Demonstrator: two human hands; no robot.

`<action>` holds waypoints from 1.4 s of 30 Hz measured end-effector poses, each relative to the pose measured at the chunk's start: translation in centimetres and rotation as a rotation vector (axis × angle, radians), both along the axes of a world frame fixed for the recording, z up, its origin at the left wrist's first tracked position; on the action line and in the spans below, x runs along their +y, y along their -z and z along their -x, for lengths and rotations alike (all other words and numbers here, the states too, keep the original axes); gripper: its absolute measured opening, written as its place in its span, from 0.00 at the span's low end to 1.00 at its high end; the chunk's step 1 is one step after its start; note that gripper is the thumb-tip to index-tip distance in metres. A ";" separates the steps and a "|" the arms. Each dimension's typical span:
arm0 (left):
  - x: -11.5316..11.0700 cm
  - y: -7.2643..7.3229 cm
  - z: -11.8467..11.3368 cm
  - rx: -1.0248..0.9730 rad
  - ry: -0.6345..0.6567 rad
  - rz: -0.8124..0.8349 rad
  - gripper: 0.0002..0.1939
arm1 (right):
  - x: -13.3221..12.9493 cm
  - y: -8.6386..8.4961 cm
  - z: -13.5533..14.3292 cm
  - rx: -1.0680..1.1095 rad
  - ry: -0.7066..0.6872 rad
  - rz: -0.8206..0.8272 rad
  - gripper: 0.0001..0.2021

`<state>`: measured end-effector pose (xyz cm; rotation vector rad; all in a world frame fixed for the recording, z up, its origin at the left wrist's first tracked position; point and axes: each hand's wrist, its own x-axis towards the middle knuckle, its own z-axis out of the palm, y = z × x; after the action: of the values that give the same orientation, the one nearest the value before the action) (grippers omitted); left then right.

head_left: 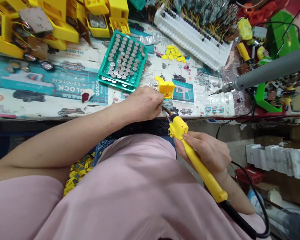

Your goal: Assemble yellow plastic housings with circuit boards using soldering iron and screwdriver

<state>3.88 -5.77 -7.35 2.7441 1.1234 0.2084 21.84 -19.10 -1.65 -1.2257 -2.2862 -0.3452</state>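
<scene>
My right hand [206, 151] is wrapped round a yellow soldering iron [198, 166], whose tip points up and left toward the table's front edge. At that edge my left hand [146, 102] has its fingers pinched together close to the iron's tip; what lies between them is hidden. A small yellow plastic casing [166, 89] is right against the left fingertips, and I cannot tell whether they grip it. Just below the casing shows a small greyish part [168, 104]. Behind the left hand, a green tray [100, 75] holds many round silver button cells [123, 60].
Yellow housings [57, 28] pile up at the back left. A white ribbed rack [192, 36] with wired parts stands at the back. Small yellow pieces [173, 53] lie nearby. A grey electric screwdriver [272, 68] juts in from the right, beside green bins [268, 100].
</scene>
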 end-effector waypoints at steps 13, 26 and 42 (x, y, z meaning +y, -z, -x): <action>0.1 -0.2 0.0 -0.042 0.020 0.070 0.13 | 0.2 -2.2 0.2 -0.100 0.020 0.004 0.07; 0.2 -0.2 0.1 0.011 0.039 0.057 0.15 | -0.5 -1.5 0.0 -0.136 0.078 0.022 0.17; 0.2 0.1 0.1 -0.047 0.027 0.018 0.14 | 0.4 -1.8 0.9 -0.148 -0.068 0.094 0.08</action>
<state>3.74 -5.61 -7.43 2.7224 1.0701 0.2574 20.98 -18.74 0.17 -1.2005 -2.4892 -0.3158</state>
